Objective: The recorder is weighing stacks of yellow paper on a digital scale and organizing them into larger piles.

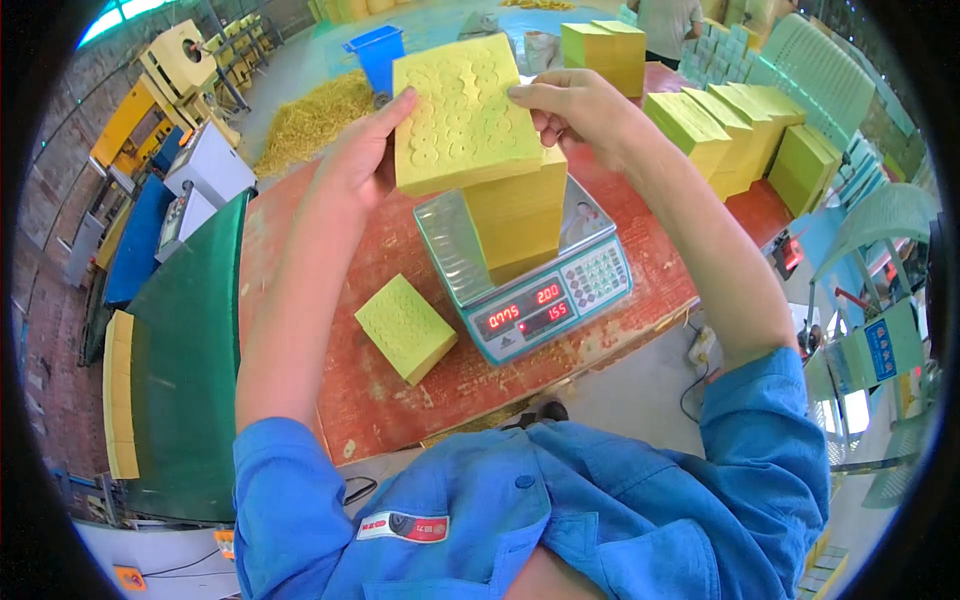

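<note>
A thick stack of yellow joss paper (466, 112), its top sheet punched with coin-like rounds, is raised and tilted between my hands. My left hand (368, 152) grips its left edge, thumb on top and fingers partly hidden underneath. At its right edge, my right hand (585, 112) has the thumb pressed on the corner and the fingers curled. Just below and behind it, a taller yellow paper block (518, 225) stands on the metal pan of a teal digital scale (505, 338) with red lit digits. Whether the two stacks touch is unclear. A smaller yellow stack (405, 325) lies left of the scale.
The scale rests on a worn red table (380, 425). More yellow stacks (735, 135) line its far right side. A green board (185, 370) is at left. Beyond are a blue bin (377, 58), yellow shreds (315, 125) and another person (668, 25). A pale green chair (885, 225) is at right.
</note>
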`<state>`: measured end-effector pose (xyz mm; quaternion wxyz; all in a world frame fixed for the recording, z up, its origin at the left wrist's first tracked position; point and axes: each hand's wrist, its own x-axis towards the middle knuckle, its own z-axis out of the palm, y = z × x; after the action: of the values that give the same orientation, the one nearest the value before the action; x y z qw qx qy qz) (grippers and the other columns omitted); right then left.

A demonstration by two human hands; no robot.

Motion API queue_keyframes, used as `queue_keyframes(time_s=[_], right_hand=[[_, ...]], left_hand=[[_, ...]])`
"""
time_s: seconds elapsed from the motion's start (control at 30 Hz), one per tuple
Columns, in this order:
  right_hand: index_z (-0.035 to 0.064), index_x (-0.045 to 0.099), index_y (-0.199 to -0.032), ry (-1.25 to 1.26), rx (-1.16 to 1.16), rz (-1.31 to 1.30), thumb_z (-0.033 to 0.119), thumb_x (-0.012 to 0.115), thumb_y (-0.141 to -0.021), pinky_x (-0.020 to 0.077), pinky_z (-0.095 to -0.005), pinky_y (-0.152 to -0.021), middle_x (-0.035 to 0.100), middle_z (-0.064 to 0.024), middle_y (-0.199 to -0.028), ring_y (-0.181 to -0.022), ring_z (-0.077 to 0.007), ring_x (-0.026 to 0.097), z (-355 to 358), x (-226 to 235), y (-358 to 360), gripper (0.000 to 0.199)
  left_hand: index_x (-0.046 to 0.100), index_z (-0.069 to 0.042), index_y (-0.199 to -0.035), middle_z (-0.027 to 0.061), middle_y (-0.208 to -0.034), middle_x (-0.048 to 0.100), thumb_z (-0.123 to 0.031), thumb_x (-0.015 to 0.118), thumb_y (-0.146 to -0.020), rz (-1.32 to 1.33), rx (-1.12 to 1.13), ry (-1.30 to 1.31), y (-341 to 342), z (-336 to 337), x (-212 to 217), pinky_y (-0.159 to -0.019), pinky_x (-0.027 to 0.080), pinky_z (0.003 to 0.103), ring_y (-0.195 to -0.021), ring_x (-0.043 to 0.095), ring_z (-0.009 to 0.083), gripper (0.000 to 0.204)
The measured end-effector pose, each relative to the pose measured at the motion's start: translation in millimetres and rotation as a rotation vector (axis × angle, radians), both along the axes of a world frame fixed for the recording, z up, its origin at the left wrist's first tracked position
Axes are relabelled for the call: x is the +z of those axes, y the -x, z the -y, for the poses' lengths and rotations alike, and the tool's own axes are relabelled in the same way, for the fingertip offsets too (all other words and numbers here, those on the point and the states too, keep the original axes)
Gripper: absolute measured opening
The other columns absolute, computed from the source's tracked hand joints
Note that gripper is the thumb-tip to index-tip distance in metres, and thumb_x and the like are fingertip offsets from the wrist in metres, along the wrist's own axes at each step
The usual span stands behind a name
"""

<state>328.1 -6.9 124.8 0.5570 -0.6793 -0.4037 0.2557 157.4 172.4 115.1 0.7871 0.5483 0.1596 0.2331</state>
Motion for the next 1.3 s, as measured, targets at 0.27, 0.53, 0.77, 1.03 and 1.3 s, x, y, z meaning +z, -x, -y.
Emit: queue_keyframes(time_s=[0.27, 0.53, 0.77, 1.03, 1.3], right_hand=[[0.0122, 0.062, -0.077, 0.121, -0.008, -0.206, 0.031, 0.069, -0.083, 0.0322, -0.0237, -0.052, 0.054, 0.0029, -0.065, -0.057, -0.0068, 0.046, -11.5, -22.9, -60.9, 0.02], [0.0127, 0.063, -0.077, 0.166, 0.005, -0.206, 0.03, 0.069, -0.082, 0.0315, -0.0248, -0.048, 0.056, 0.0023, -0.064, -0.053, -0.0069, 0.045, -23.1, -32.8, -68.9, 0.019], [0.0119, 0.063, -0.077, 0.112, 0.02, -0.22, 0.032, 0.069, -0.082, 0.0365, -0.0227, -0.049, 0.059, 0.001, -0.066, -0.054, -0.0075, 0.052, -23.5, -37.7, -58.6, 0.022], [0.0092, 0.063, -0.077, 0.101, -0.013, -0.197, 0.043, 0.073, -0.079, 0.0391, -0.0226, -0.047, 0.059, -0.0016, -0.064, -0.054, -0.0106, 0.056, -18.9, -48.2, -62.0, 0.035], [0.0074, 0.062, -0.073, -0.004, 0.058, -0.249, 0.039, 0.077, -0.078, 0.0408, -0.0229, -0.045, 0.057, -0.0024, -0.064, -0.052, -0.0114, 0.055, -17.8, -62.4, -68.0, 0.036]], left_hand=[[0.063, -0.003, -0.107, 0.0098, -0.095, 0.071, -0.024, 0.06, -0.093, -0.183, 0.042, 0.024, -50.4, -17.4, -29.8, -0.076, 0.058, 0.036, -0.084, 0.069, 0.0186, 0.025], [0.065, -0.003, -0.106, 0.0102, -0.093, 0.071, -0.025, 0.06, -0.093, -0.206, 0.105, -0.058, -56.1, -15.7, -39.2, -0.07, 0.058, 0.034, -0.078, 0.069, 0.0182, 0.026], [0.065, -0.003, -0.103, 0.0086, -0.087, 0.071, -0.024, 0.058, -0.093, -0.259, 0.129, -0.174, -49.1, -22.3, -45.6, -0.065, 0.058, 0.035, -0.07, 0.069, 0.0189, 0.024], [0.063, -0.005, -0.113, 0.0068, -0.105, 0.069, -0.032, 0.059, -0.094, -0.297, 0.048, -0.177, -52.0, -29.5, -53.2, -0.078, 0.055, 0.037, -0.092, 0.066, 0.0184, 0.034], [0.063, -0.006, -0.112, 0.0088, -0.101, 0.069, -0.028, 0.057, -0.094, -0.238, 0.067, -0.107, -51.1, -23.7, -52.8, -0.08, 0.056, 0.038, -0.09, 0.067, 0.019, 0.029]])
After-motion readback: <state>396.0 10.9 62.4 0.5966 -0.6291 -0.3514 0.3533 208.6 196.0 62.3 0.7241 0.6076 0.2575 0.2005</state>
